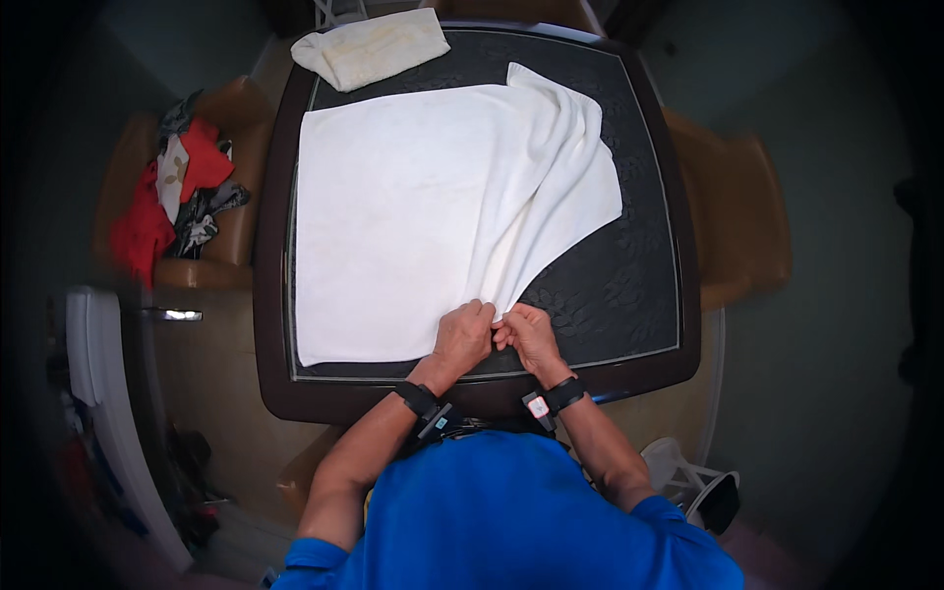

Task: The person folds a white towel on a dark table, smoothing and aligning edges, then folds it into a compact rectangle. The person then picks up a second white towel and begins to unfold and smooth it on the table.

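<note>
A white towel (393,216) covers much of the dark tabletop. Its left part lies flat, while the right part is gathered into folds that run from the far right down to the near edge. At that near edge my left hand (465,337) is closed on the towel, fingers pinching the cloth. Just to its right, my right hand (529,336) also pinches the gathered edge, its thumb and fingers together. The two hands almost touch. Each wrist wears a black band with a small device.
A folded cream towel (374,49) lies at the table's far left corner. The dark table (629,295) has a raised brown rim. A brown chair (231,236) piled with red, white and patterned clothes (187,177) stands left; another brown chair (737,206) stands right.
</note>
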The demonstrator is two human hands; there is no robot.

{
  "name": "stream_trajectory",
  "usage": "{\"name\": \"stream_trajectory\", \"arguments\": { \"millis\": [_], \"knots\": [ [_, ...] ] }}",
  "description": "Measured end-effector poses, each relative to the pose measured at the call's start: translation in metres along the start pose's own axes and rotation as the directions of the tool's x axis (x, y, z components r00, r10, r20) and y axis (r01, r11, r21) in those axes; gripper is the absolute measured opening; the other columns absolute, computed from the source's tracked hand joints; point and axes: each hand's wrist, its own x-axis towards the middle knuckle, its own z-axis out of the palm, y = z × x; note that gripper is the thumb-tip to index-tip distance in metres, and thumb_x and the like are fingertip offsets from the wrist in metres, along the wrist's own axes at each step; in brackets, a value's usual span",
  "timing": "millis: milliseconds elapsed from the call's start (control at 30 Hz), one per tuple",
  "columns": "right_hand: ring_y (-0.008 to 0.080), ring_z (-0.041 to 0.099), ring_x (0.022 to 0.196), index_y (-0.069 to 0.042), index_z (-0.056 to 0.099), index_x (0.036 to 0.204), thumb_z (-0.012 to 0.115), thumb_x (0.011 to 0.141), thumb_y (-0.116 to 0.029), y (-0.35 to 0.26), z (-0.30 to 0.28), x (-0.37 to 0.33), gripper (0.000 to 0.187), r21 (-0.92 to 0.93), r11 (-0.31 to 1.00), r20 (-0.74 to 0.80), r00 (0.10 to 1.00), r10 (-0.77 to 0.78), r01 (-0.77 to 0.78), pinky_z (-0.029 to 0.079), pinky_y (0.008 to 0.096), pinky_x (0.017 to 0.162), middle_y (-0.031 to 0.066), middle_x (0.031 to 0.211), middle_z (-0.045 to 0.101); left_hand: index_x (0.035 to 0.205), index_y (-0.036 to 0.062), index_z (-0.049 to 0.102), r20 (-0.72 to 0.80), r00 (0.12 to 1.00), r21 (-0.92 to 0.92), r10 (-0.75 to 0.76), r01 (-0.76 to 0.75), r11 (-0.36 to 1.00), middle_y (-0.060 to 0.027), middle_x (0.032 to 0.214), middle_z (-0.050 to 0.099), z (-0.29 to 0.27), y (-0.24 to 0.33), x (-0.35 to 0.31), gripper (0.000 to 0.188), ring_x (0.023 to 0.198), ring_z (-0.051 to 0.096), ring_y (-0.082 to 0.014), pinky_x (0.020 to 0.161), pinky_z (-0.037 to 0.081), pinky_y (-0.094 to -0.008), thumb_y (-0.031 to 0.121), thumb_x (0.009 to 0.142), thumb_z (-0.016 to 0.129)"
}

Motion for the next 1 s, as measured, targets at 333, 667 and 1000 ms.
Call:
{"name": "stream_trajectory", "arguments": {
  "millis": [333,667,1000],
  "knots": [
    [0.0147,0.066,0.063,0.005,0.065,0.092,0.055,0.095,-0.006,-0.011,-0.032,0.011,0.015,-0.015,0.995,0.291,0.951,0.102,-0.102,0.055,0.0259,0.056,0.0131,0.084,0.069,0.075,0.0057,0.056,-0.065,0.983,0.201,-0.173,0.183,0.962,-0.0123,0.075,0.056,0.022,0.020,-0.006,0.009,0.076,0.061,-0.0347,0.063,0.050,-0.0459,0.000,0.075,0.063],
    [0.0178,0.069,0.068,-0.004,0.063,0.090,0.061,0.097,-0.018,-0.044,-0.040,0.046,0.016,-0.085,0.980,0.233,0.953,0.194,-0.179,0.053,0.0279,0.057,0.0077,0.080,0.067,0.083,0.0050,0.063,-0.160,0.949,0.216,-0.272,0.302,0.929,-0.0123,0.080,0.060,0.026,0.036,-0.013,0.011,0.080,0.062,-0.0350,0.069,0.050,-0.0446,-0.001,0.076,0.069],
    [0.0202,0.062,0.054,-0.008,0.058,0.099,0.072,0.092,-0.025,-0.065,-0.067,0.087,0.023,0.264,0.947,0.009,0.983,0.185,-0.181,0.048,0.0332,0.049,0.0079,0.074,0.065,0.079,0.0051,0.061,-0.197,0.937,0.015,-0.288,0.296,0.955,-0.0116,0.078,0.058,0.022,0.043,-0.013,0.011,0.079,0.060,-0.0342,0.068,0.049,-0.0436,0.000,0.075,0.069]
  ]
}}
